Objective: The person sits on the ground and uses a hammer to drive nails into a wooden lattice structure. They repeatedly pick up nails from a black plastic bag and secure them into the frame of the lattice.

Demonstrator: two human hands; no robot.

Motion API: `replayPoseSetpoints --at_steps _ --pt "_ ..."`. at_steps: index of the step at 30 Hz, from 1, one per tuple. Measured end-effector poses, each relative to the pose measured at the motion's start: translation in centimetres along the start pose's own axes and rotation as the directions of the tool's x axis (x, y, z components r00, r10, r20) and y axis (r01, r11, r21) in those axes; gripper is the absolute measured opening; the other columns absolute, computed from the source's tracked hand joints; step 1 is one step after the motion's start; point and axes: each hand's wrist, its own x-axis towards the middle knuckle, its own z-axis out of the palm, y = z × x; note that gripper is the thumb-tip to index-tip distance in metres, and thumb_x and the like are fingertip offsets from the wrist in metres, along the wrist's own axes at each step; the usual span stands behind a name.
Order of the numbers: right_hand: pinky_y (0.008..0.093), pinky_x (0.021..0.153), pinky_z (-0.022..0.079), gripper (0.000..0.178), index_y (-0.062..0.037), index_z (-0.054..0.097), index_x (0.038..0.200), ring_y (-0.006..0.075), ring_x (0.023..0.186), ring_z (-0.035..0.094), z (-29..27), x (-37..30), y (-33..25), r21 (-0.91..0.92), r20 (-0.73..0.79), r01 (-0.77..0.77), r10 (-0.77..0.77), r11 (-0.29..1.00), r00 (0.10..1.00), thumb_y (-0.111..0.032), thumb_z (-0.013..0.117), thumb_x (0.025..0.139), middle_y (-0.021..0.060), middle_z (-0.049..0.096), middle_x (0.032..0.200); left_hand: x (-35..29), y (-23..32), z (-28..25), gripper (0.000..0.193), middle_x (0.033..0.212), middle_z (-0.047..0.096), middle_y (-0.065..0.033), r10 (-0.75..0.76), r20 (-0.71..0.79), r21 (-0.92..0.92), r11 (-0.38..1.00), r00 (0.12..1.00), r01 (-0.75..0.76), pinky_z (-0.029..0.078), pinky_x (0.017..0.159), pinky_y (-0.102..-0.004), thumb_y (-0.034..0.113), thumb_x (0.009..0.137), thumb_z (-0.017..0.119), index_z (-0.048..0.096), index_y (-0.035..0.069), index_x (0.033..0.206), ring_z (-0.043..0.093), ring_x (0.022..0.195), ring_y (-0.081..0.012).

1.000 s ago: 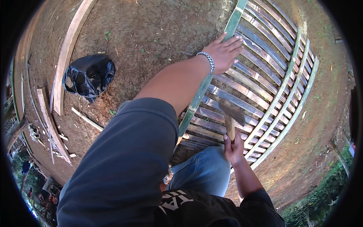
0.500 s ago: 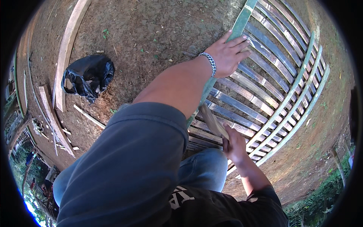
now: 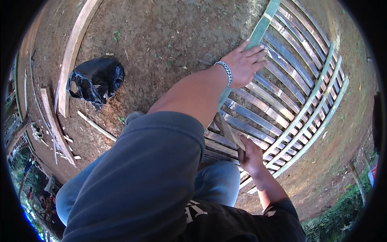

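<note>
My left hand (image 3: 244,66) lies on a long green bamboo strip (image 3: 264,26), with its fingers stretched out over the strip's edge. The strip runs along the near-left ends of a lattice of split bamboo slats (image 3: 298,117) on the ground. Closer to my body, my right hand (image 3: 251,154) is wrapped round a short, rough piece of wood (image 3: 229,131). The far end of that wood comes up beside the strip, close under my left forearm; I cannot tell whether they touch. My left forearm hides part of the strip.
On the dirt to the left sits a black plastic bag (image 3: 96,82). Beyond it lies a long wooden plank (image 3: 74,52), with a shorter board (image 3: 56,125) and a thin stick (image 3: 96,126) nearby. Wood chips are scattered there. My bent knee (image 3: 219,181) is close to the lattice.
The view has shifted slightly. My left hand appears a little lower, and my forearm now covers more of the strip's near part. The right hand keeps its grip on the wood.
</note>
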Motion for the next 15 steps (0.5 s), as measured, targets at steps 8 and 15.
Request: replayPoseSetpoints --at_steps 8,15 --pt "0.0490 0.063 0.055 0.052 -0.0019 0.055 0.132 0.0416 0.072 0.069 0.9 -0.4 -0.1 0.076 -0.049 -0.070 0.074 0.995 0.996 0.001 0.070 0.082 0.0217 0.070 0.096 -0.2 0.1 0.0 0.056 0.167 0.030 -0.0097 -0.001 0.010 -0.037 0.999 1.000 0.001 0.007 0.129 -0.0526 0.028 0.102 0.047 0.039 0.017 0.157 0.018 0.158 -0.0251" --pt "0.0481 0.067 0.057 0.047 -0.0030 0.054 0.131 0.0420 0.076 0.070 0.2 -0.8 -1.0 0.166 -0.205 0.038 -0.003 0.985 0.979 -0.001 0.068 0.086 0.0214 0.070 0.095 -0.1 0.3 0.0 0.055 0.168 0.029 -0.0094 -0.004 0.008 -0.062 0.998 1.000 0.004 0.008 0.130 -0.0524 0.027 0.103 0.045 0.039 0.017 0.157 0.017 0.158 -0.0248"
